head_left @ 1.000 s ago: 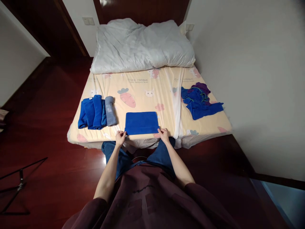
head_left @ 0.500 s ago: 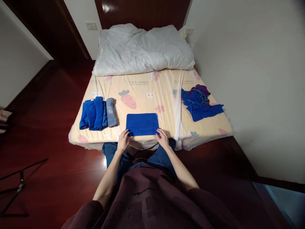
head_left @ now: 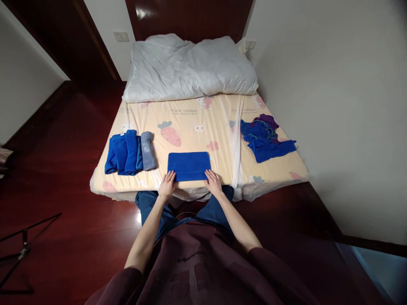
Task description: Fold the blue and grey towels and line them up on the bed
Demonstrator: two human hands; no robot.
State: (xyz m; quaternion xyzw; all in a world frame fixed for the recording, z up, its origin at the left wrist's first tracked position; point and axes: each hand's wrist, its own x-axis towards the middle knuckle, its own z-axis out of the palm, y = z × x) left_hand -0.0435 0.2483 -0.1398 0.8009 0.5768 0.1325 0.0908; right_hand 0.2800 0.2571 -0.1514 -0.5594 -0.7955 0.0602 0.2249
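A blue towel (head_left: 189, 164), folded into a flat rectangle, lies at the front edge of the bed. My left hand (head_left: 167, 184) rests on its near left corner, fingers stretched out and flat. On the near right corner lies my right hand (head_left: 213, 182), its fingers also extended. Neither hand is closed around the cloth. To the left sit several rolled or folded blue towels (head_left: 122, 153) side by side, with a grey rolled towel (head_left: 148, 151) against them. A loose heap of blue cloths (head_left: 265, 142) is at the right, together with a purple cloth (head_left: 265, 121).
The bed (head_left: 187, 123) has a yellow rabbit-and-carrot sheet. A white quilt (head_left: 190, 67) is bunched against the dark headboard (head_left: 190, 19). A wall (head_left: 333, 106) stands close on the right. Black stand legs (head_left: 23, 250) are on the floor at left.
My fingers have gone from curled at the towel's near corners to lying flatter on them, shifted slightly inward. The towel stays in place; the view has moved slightly.
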